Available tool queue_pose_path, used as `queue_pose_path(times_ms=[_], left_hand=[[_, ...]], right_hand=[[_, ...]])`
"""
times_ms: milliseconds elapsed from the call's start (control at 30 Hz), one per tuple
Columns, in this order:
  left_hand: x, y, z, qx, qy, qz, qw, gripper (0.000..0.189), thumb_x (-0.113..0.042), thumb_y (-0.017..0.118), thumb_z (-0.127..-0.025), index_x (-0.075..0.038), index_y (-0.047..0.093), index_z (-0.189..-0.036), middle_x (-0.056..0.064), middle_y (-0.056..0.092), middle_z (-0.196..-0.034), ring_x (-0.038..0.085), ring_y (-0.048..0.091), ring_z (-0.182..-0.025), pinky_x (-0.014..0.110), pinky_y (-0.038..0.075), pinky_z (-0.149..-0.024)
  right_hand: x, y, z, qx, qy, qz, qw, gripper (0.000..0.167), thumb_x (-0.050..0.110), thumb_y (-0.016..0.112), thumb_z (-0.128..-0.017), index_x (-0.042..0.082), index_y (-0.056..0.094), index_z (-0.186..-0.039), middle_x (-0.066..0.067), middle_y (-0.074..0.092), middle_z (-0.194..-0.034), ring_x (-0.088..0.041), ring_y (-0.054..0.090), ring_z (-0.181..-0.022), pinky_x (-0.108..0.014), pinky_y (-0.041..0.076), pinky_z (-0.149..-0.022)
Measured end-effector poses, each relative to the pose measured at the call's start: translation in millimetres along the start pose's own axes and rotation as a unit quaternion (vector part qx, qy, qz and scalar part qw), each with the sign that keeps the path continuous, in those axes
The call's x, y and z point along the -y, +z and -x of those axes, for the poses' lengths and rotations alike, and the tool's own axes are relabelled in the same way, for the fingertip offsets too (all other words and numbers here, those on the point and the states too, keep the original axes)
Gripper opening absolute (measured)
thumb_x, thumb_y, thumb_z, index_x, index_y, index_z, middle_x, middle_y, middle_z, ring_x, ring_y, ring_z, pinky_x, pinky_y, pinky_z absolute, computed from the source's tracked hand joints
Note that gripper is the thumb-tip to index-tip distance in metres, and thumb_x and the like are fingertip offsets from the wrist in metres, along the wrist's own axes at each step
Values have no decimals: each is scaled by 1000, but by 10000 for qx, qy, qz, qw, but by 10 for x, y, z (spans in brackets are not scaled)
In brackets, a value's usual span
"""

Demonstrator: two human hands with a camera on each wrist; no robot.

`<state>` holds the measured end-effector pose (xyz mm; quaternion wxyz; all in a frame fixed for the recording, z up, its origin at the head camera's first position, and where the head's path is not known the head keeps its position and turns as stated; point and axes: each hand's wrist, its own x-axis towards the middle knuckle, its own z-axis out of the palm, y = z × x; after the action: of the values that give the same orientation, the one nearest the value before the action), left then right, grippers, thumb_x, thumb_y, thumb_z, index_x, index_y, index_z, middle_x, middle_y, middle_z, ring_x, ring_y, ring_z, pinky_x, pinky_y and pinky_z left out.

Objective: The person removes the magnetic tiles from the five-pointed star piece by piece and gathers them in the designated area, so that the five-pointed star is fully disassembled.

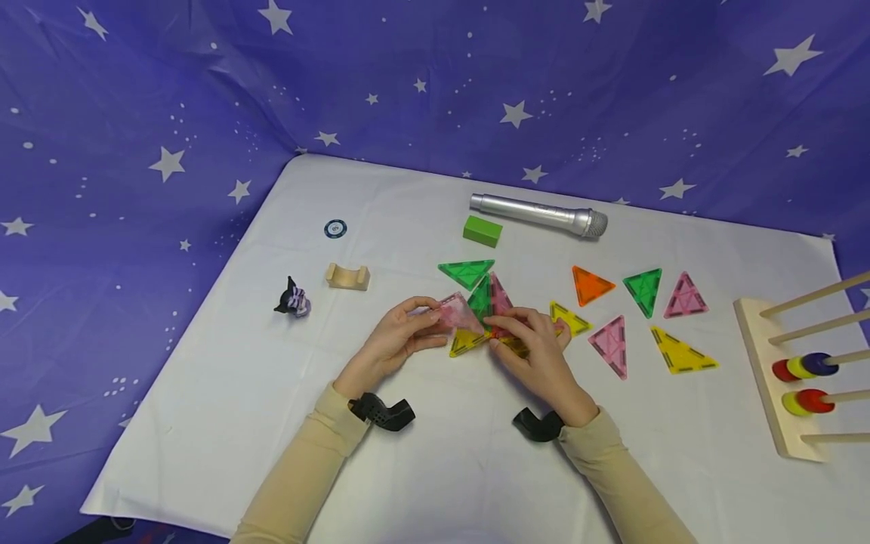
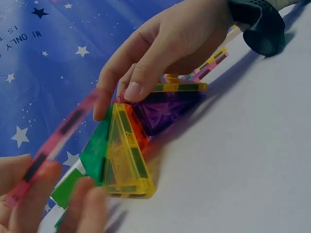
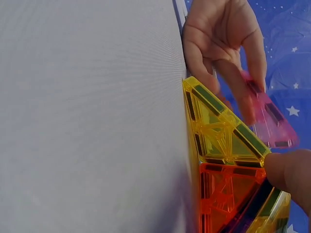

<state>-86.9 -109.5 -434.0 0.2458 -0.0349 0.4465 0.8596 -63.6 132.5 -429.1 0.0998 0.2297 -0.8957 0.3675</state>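
Observation:
My left hand (image 1: 390, 344) pinches a pink translucent triangular magnetic tile (image 1: 461, 311) by its edge, raised and tilted beside a small standing structure of tiles. That structure joins a yellow tile (image 2: 121, 155), an orange tile (image 3: 226, 189), a purple tile (image 2: 163, 109) and a green tile (image 1: 480, 298). Another pink tile (image 1: 499, 293) shows behind it. My right hand (image 1: 544, 359) holds the structure near its top, thumb at the corner of the front tiles; some of its fingertips are hidden. In the right wrist view the held pink tile appears apart from the yellow one.
A flat green tile (image 1: 469, 270) lies behind the structure. Loose tiles, including an orange one (image 1: 591, 285), spread to the right. Farther back are a green block (image 1: 482, 231) and a microphone (image 1: 537, 214). A wooden bead rack (image 1: 761, 363) stands right; a figurine (image 1: 294, 300) and wooden block (image 1: 348, 278) sit left.

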Motion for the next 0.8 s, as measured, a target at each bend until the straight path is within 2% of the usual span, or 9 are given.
queue_pose_path(times_ms=[100,200,267,333,467,567,633,700,800], left_hand=[[-34,15,-16,-916,587,-317,9936,13,-7,53,-91,-7,54,-105,6,61,-94,24,62,-89,32,50,-73],[-45,35,-57,-1817,1179,-648,9741,20,-10,54,-91,-5,53,-111,13,61,-97,26,60,-87,28,51,-65],[-44,66,-75,-2176,1393,-1058,9602,28,-9,52,-92,-5,49,-120,19,58,-104,28,58,-89,26,51,-61],[-27,93,-83,-2211,1533,-1411,9527,38,-7,49,-93,-4,39,-130,23,48,-122,31,54,-94,25,50,-60],[8,133,-58,-1974,1425,-1958,9500,58,-8,47,-94,-8,16,-143,16,11,-148,31,47,-107,24,49,-64],[9,140,-21,-1737,1218,-2450,9460,64,-11,49,-94,-9,10,-145,21,24,-143,32,53,-97,29,50,-68],[-19,150,22,-1578,1013,-3037,9341,67,-13,50,-93,-8,9,-145,24,42,-132,33,57,-85,33,50,-70],[-65,167,79,-1454,770,-3644,9166,69,-15,53,-92,-8,10,-145,25,49,-124,31,59,-77,35,48,-75],[-136,189,178,-1307,549,-4551,8791,68,-18,56,-91,-7,16,-145,22,50,-124,23,61,-74,34,47,-73]], right_hand=[[10,0,2,12,27,-27,10000,31,19,71,-78,21,66,-109,-5,50,-113,-27,40,-104,-64,4,-85],[8,0,3,33,75,-43,10000,31,18,71,-78,21,66,-109,-5,50,-114,-27,40,-104,-64,4,-85],[6,0,4,40,97,-48,9999,31,18,71,-78,21,66,-109,-5,50,-114,-27,40,-105,-63,4,-85],[2,4,6,44,106,-60,9999,31,18,71,-78,21,66,-109,-5,50,-114,-28,39,-105,-63,4,-85],[3,11,12,33,99,-53,9999,31,19,71,-79,22,65,-109,-5,50,-114,-27,39,-106,-63,4,-85],[3,11,14,37,99,-49,9999,31,19,71,-79,22,65,-109,-5,50,-114,-28,39,-106,-63,4,-85],[-1,12,15,49,101,-49,9999,31,19,71,-79,22,65,-109,-5,50,-114,-28,39,-106,-63,4,-85],[-3,12,13,46,93,-38,9999,31,18,71,-78,21,65,-109,-5,50,-114,-28,39,-105,-63,4,-85],[-3,9,7,29,77,-10,10000,31,18,71,-78,21,66,-108,-5,50,-113,-27,39,-104,-63,4,-85]])
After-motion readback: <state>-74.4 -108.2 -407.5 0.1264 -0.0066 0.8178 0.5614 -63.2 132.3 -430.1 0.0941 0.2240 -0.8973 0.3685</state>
